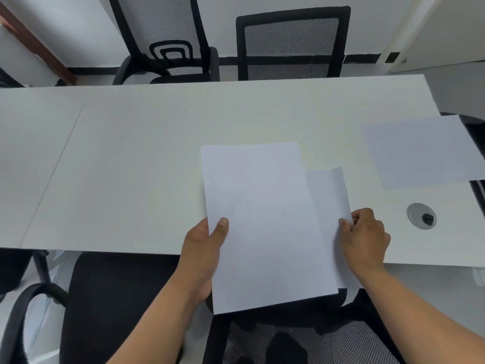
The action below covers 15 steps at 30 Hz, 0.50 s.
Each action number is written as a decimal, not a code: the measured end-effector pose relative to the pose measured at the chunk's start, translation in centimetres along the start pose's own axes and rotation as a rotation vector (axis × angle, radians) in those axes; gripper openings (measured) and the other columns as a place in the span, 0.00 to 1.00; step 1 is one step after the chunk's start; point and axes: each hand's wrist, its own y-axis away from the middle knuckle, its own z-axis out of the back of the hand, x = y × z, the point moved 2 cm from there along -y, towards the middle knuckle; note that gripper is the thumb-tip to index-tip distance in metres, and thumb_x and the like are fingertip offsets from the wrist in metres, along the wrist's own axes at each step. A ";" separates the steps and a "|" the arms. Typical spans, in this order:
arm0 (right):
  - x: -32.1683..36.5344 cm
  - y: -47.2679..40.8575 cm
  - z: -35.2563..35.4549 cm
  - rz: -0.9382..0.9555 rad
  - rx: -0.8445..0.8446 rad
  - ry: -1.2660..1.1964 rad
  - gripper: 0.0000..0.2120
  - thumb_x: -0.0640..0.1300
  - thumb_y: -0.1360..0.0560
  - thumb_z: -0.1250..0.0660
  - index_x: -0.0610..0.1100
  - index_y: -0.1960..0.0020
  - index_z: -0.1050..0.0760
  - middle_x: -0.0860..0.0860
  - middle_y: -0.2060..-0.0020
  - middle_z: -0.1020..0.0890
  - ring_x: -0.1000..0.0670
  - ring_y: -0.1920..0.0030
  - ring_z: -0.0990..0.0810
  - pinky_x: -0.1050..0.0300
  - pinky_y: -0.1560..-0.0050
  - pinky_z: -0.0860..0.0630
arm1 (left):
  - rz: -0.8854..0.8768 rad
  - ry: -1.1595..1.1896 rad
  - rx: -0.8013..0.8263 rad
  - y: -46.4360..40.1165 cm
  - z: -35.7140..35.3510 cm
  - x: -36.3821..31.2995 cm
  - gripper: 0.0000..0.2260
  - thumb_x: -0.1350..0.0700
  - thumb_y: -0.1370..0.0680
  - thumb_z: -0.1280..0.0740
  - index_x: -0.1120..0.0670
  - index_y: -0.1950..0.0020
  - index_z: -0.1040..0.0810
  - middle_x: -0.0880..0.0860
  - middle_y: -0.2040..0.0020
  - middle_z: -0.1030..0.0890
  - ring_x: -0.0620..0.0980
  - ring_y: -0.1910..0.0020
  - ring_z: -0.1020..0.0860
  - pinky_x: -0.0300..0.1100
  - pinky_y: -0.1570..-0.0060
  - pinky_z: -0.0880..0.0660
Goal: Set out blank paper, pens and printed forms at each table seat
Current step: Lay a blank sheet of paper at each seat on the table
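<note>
Head view, looking down. The left hand [203,254], at lower centre of the frame, grips the left edge of a stack of blank white rectangular paper sheets [262,224]: the thumb lies flat on the top sheet and the remaining fingers are hidden beneath the stack. The right hand [366,239], at lower right of centre, pinches the right edge of a single white paper sheet [328,195] between thumb and curled fingers; this sheet is drawn out sideways from under the stack and its upper corner curls slightly upward. The stack is held tilted over the near edge of the long white rectangular worktop [144,158], its lower end overhanging a black mesh office chair [301,340] at the bottom of the frame. A second black chair with a padded seat [112,298] stands to its left. At right of the frame, well apart from the hands, a separate blank white paper sheet [425,151] lies flat on the worktop, its right side reaching past the worktop's end. Between that sheet and the right hand, a round grey cable grommet [421,215] is set into the worktop. Across the far edge, at upper centre, stand two black mesh-backed office chairs [291,46].
</note>
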 end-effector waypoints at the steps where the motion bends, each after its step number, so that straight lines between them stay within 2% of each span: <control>1: 0.0 0.0 0.0 -0.006 -0.003 0.002 0.08 0.39 0.20 0.29 0.37 0.45 0.25 0.43 0.58 0.20 0.35 0.52 0.23 0.41 0.47 0.33 | 0.000 0.004 0.000 0.1 -0.1 0.1 0.11 0.53 0.11 0.34 0.54 0.35 0.15 0.56 0.40 0.11 0.60 0.42 0.11 0.61 0.38 0.17; 4: 0.2 -0.1 0.2 -0.038 0.017 -0.022 0.10 0.41 0.20 0.29 0.38 0.43 0.26 0.43 0.53 0.19 0.36 0.49 0.23 0.40 0.45 0.31 | 0.002 0.000 -0.003 0.4 -0.4 0.4 0.11 0.53 0.12 0.34 0.54 0.36 0.15 0.56 0.42 0.10 0.59 0.44 0.11 0.58 0.41 0.16; 10: 0.8 0.3 1.5 -0.107 0.002 -0.008 0.16 0.45 0.21 0.27 0.37 0.38 0.24 0.40 0.40 0.21 0.33 0.38 0.25 0.37 0.38 0.29 | -0.006 -0.009 0.010 1.3 -1.5 0.3 0.11 0.53 0.11 0.35 0.53 0.35 0.15 0.55 0.41 0.10 0.59 0.43 0.11 0.55 0.45 0.15; 12: 1.9 0.5 2.5 -0.133 0.041 -0.089 0.10 0.46 0.19 0.31 0.40 0.42 0.24 0.44 0.45 0.21 0.37 0.42 0.24 0.39 0.40 0.28 | -0.016 -0.012 0.018 1.6 -1.8 0.0 0.11 0.53 0.11 0.35 0.53 0.35 0.15 0.55 0.42 0.10 0.58 0.44 0.11 0.54 0.46 0.15; 13: 2.7 0.6 3.0 -0.157 0.089 -0.177 0.07 0.47 0.18 0.33 0.42 0.48 0.25 0.47 0.51 0.21 0.40 0.47 0.24 0.43 0.46 0.27 | -0.019 -0.011 0.019 1.8 -1.9 -0.1 0.11 0.53 0.11 0.35 0.53 0.35 0.15 0.55 0.42 0.10 0.58 0.44 0.11 0.53 0.46 0.15; 15: 4.6 1.0 4.4 -0.234 0.212 -0.433 0.14 0.49 0.17 0.36 0.42 0.58 0.28 0.49 0.61 0.23 0.44 0.58 0.25 0.50 0.58 0.30 | -0.024 -0.007 0.017 2.2 -2.1 -0.4 0.11 0.53 0.11 0.35 0.53 0.35 0.15 0.55 0.42 0.10 0.58 0.44 0.11 0.52 0.48 0.15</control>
